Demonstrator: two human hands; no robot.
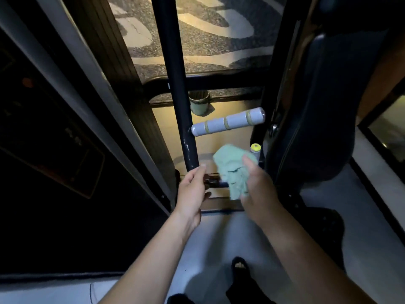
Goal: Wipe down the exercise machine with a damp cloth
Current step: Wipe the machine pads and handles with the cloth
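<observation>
A crumpled light green cloth (233, 170) is gripped in my right hand (256, 189), held just right of the machine's black upright post (175, 84). My left hand (192, 189) reaches toward the post's lower end, its fingers curled loosely near a dark fitting at the base, with the fingertips close to the post; whether they hold anything I cannot tell. A grey padded roller bar (228, 123) sticks out to the right from the post, above the cloth. The black padded seat back (317, 106) stands at the right.
A yellow-capped knob (255, 148) sits behind the cloth. A small green cup-like holder (198, 104) hangs by the black crossbar (219, 83). A dark panel with a grey frame (65, 62) fills the left. My foot (240, 265) is on the grey floor below.
</observation>
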